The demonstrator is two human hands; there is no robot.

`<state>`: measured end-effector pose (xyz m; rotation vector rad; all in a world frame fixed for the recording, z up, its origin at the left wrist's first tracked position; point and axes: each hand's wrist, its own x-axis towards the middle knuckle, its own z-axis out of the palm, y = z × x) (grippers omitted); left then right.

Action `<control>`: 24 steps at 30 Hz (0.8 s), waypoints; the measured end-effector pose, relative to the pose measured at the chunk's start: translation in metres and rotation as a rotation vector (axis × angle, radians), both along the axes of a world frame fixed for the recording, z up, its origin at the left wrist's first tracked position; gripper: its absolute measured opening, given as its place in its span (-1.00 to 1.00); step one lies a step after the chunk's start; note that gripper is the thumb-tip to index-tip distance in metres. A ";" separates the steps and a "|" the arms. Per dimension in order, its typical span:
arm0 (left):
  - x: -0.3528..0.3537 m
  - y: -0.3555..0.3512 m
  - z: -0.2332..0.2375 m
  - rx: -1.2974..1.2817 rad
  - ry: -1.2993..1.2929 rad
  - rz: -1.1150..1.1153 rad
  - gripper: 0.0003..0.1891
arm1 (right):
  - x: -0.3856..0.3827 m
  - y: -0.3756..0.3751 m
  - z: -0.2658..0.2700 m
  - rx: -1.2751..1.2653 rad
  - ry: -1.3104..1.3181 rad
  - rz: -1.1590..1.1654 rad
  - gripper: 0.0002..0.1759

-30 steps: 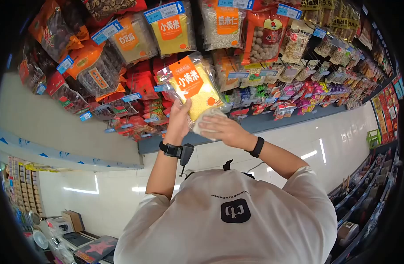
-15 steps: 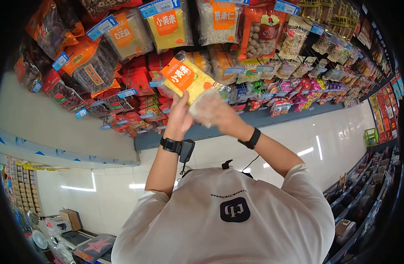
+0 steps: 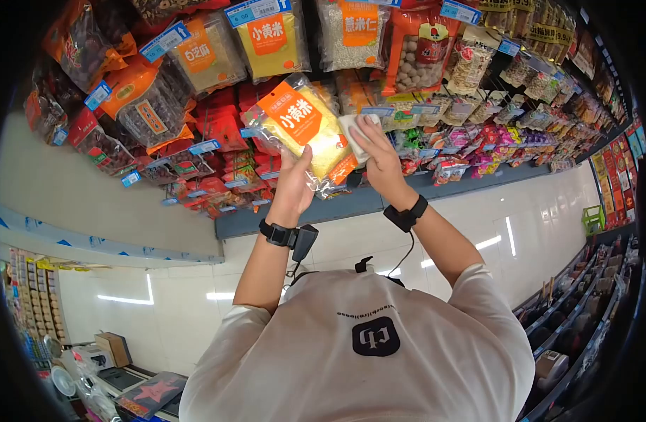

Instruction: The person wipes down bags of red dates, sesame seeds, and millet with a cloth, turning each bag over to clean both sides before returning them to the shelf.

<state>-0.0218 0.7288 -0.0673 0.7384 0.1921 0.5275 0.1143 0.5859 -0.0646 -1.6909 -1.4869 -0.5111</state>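
Observation:
A clear bag of yellow millet (image 3: pixel 316 133) with an orange label is tilted in front of the hanging packets. My left hand (image 3: pixel 293 181) grips its lower left edge, thumb on the front and the other fingers mostly behind the bag. My right hand (image 3: pixel 383 158) is closed on a white cloth (image 3: pixel 357 135), at the bag's right edge. The fingers of that hand lie over the cloth.
Packets of grains (image 3: pixel 270 49), dried fruit (image 3: pixel 150 116) and colourful snacks (image 3: pixel 488 148) hang on the rack ahead. A blue-grey shelf base (image 3: pixel 323 209) runs below them. Dark shelves (image 3: pixel 569 330) stand at the right, with boxes (image 3: pixel 112 348) at lower left.
The bag now faces the camera more fully, with its lower part uncovered. My right hand and the cloth have moved right and up, from over the bag's lower front to its right edge.

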 end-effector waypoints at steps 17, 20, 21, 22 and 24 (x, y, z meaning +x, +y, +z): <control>-0.003 0.005 -0.011 0.196 0.159 0.022 -0.49 | -0.006 0.031 0.035 0.064 0.457 0.087 -0.32; -0.003 0.007 -0.007 0.155 0.050 0.159 -0.48 | -0.013 0.022 0.030 0.033 0.378 0.092 -0.34; -0.004 0.012 -0.007 0.157 0.039 0.162 -0.48 | -0.019 0.016 0.023 -0.001 0.315 0.083 -0.37; -0.008 0.016 -0.005 0.164 0.009 0.164 -0.48 | -0.026 0.010 0.015 0.004 0.334 0.103 -0.37; -0.012 0.019 -0.002 0.132 -0.002 0.187 -0.51 | -0.027 0.000 0.007 -0.049 0.318 0.124 -0.33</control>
